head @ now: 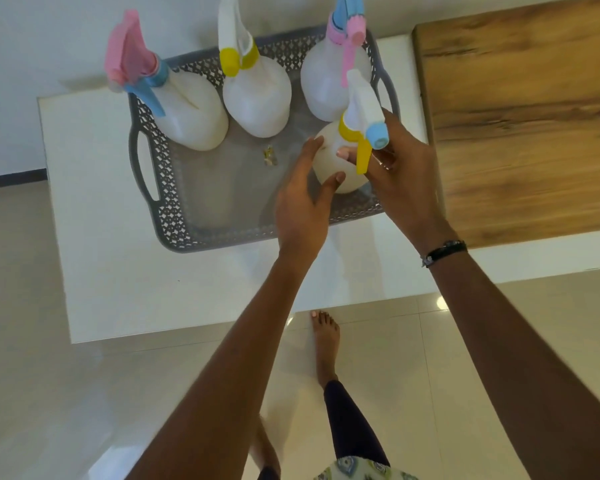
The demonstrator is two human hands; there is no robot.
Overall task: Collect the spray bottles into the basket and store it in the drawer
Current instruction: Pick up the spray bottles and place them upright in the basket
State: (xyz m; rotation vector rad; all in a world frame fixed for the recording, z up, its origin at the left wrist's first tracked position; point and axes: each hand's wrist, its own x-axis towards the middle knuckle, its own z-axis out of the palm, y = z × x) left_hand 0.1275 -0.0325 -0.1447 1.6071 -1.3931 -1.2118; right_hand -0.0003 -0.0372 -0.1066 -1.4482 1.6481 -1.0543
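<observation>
head view: your left hand [303, 199] and right hand [404, 174], fingers spread, cup the yellow-collared spray bottle [340, 157] in the grey basket [167, 209]'s near right corner; let go carelessly and it could topple onto its neighbours.

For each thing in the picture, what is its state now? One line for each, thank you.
Basket: on the white table, holding four bottles.
Pink-head bottle: upright in basket, free.
Yellow-collar bottle: upright in basket, free.
Blue-head bottle: upright in basket, free.
Blue-nozzle bottle: upright in basket, held by both hands.
Left hand: fingertips on bottle body.
Right hand: grip around the bottle.
</observation>
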